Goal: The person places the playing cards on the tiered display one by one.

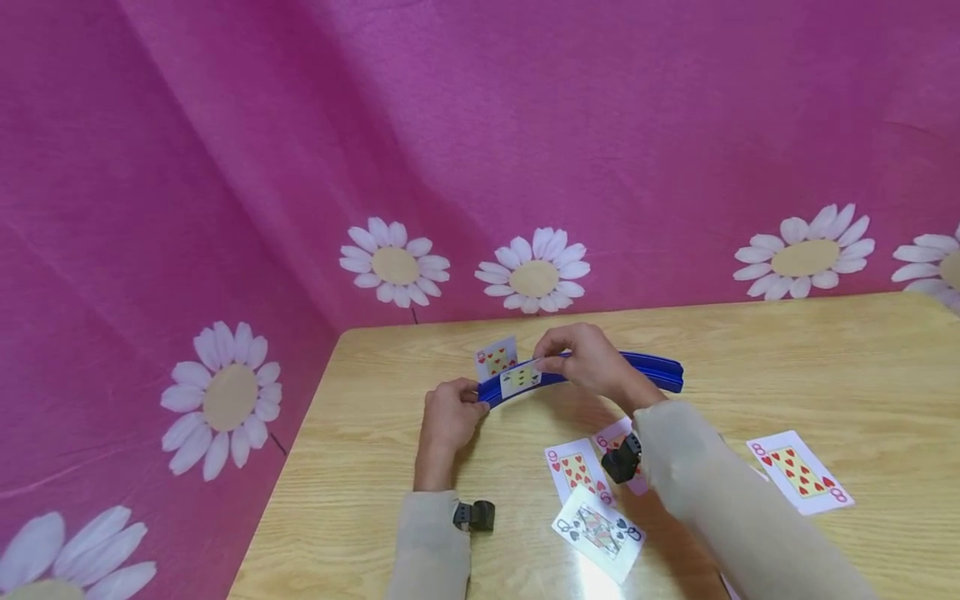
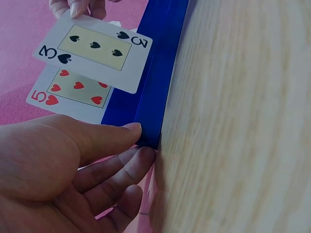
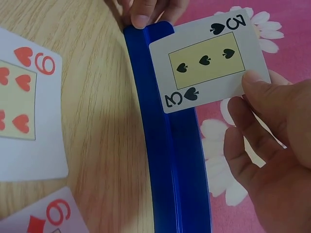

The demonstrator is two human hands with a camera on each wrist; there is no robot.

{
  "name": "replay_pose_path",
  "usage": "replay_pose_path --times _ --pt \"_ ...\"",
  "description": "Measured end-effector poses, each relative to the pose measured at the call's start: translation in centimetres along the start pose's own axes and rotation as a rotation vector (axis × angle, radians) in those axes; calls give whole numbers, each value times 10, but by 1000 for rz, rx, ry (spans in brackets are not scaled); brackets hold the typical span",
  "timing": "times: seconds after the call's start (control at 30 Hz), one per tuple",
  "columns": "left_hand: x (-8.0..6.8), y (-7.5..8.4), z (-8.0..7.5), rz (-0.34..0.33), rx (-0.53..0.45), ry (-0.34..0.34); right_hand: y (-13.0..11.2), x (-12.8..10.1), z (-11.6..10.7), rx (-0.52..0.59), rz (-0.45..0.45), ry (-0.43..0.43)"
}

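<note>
Across the rack (image 3: pixel 163 145) points the spade three (image 3: pixel 209 62) — lengthwise.

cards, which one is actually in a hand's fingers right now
The three of spades, pinched by the right hand. The five of hearts stands at the blue rack; the queen and the rest lie on the table.

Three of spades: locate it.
In the head view, the three of spades is pinched by the right hand, near the left end of the blue rack.
</note>
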State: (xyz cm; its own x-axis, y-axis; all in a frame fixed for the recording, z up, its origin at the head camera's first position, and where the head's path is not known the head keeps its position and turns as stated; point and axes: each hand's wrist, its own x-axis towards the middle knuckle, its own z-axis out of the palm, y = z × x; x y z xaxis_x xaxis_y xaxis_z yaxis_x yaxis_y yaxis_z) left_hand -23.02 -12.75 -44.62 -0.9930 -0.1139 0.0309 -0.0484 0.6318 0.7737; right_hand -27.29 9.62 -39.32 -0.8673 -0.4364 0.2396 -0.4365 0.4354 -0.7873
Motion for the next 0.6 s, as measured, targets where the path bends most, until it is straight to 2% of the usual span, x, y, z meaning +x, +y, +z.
replay_pose_path --times 0.6 --pt "1 -3 -1 55 11 16 -4 13 13 2 32 -25"
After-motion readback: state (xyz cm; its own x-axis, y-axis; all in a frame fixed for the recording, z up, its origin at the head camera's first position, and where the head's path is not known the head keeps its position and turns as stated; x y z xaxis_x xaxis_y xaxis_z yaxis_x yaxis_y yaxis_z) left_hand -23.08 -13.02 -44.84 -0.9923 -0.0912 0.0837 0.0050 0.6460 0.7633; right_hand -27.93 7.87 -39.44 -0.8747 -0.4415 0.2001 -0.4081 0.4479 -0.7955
